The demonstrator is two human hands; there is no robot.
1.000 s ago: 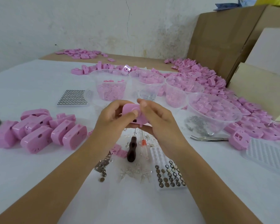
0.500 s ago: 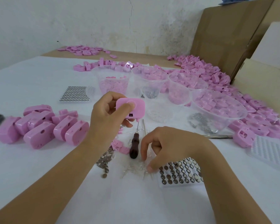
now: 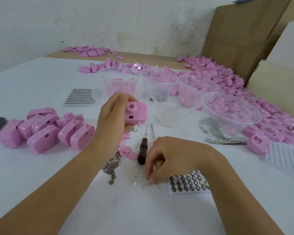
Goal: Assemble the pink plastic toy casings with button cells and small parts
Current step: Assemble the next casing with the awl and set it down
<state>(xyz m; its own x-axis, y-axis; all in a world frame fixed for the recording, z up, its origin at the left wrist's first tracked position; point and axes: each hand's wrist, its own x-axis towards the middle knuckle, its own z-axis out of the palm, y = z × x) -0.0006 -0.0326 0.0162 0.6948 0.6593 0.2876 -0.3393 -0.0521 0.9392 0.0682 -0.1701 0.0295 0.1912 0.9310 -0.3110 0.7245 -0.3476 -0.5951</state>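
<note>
left hand (image 3: 114, 121) gripping a casing (image 3: 135, 112) above the table (image 3: 41, 175), right hand (image 3: 166, 160) pinching at clear bits (image 3: 141, 179) beside the cells (image 3: 188, 181), a finished pile (image 3: 46, 131) lying left and many loose shells (image 3: 227, 78) waiting right.

A white, stained wall (image 3: 92, 22) with a thin vertical crack (image 3: 139, 22) stands far beyond the left hand (image 3: 112, 122). The white-covered desk (image 3: 41, 73) shows brown wood at its far edge. Cardboard boxes (image 3: 236, 31) rise beyond the right hand (image 3: 173, 158), perhaps against the wall.
</note>
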